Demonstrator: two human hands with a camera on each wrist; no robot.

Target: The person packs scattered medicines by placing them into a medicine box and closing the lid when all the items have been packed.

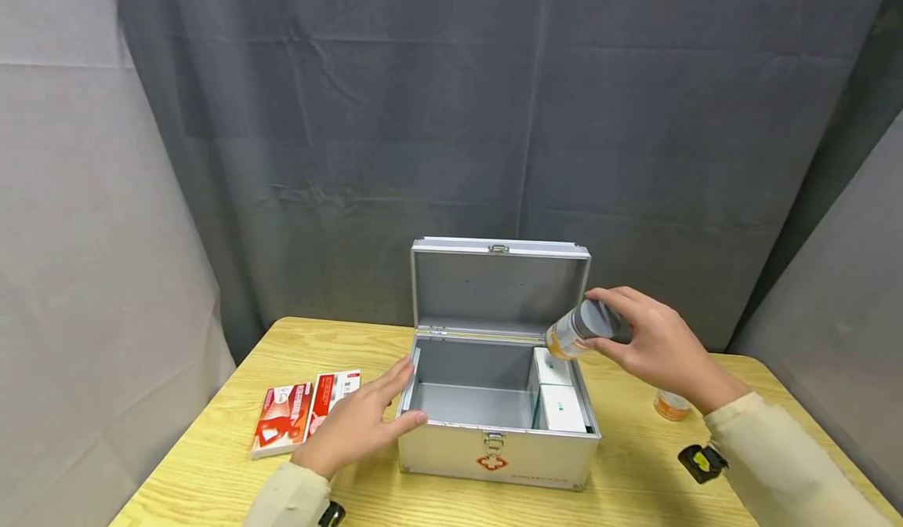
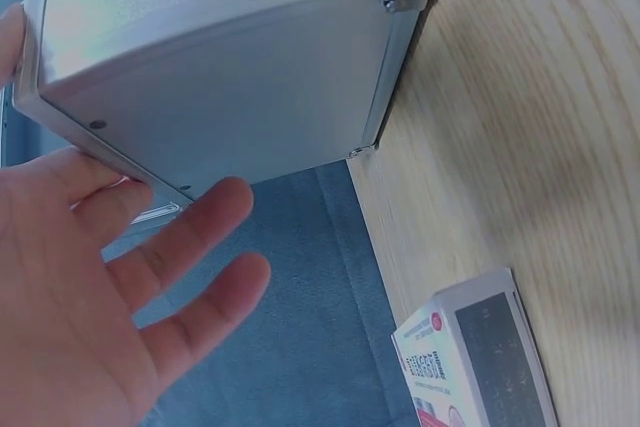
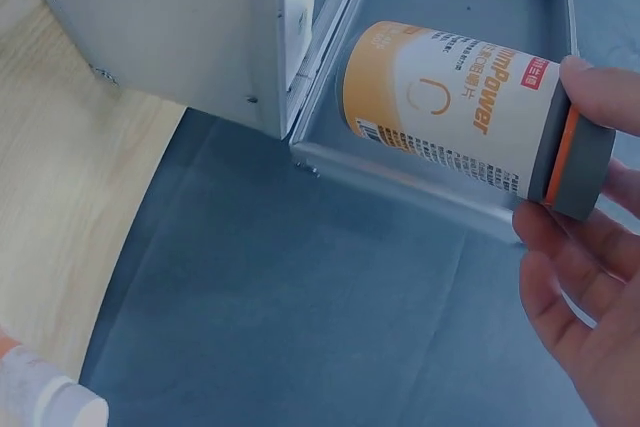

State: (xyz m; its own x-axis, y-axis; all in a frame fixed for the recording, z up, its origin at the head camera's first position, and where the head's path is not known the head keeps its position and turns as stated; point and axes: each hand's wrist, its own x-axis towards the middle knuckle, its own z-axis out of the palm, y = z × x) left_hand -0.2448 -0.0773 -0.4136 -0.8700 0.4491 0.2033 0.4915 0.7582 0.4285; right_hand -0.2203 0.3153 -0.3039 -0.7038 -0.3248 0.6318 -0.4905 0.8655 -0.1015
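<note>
My right hand (image 1: 652,343) grips a white and orange pill bottle (image 3: 450,112) by its dark grey cap (image 3: 582,167). In the head view the bottle is tilted above the right rear corner of a silver first-aid case (image 1: 497,452), whose lid (image 1: 501,292) stands up. Two white boxes (image 1: 562,408) sit inside the case along its right wall; the rest of its inside shows bare grey. My left hand (image 1: 363,421) lies at the left rim of the case, its fingers extended and spread, holding nothing. The left wrist view shows those fingers beside the case's side wall (image 2: 240,87).
Two red and white medicine boxes (image 1: 282,417) lie on the wooden table (image 1: 367,503), left of the case. Another orange and white bottle (image 1: 672,405) stands to the right, partly behind my right wrist. A dark grey curtain (image 1: 395,119) hangs behind the table.
</note>
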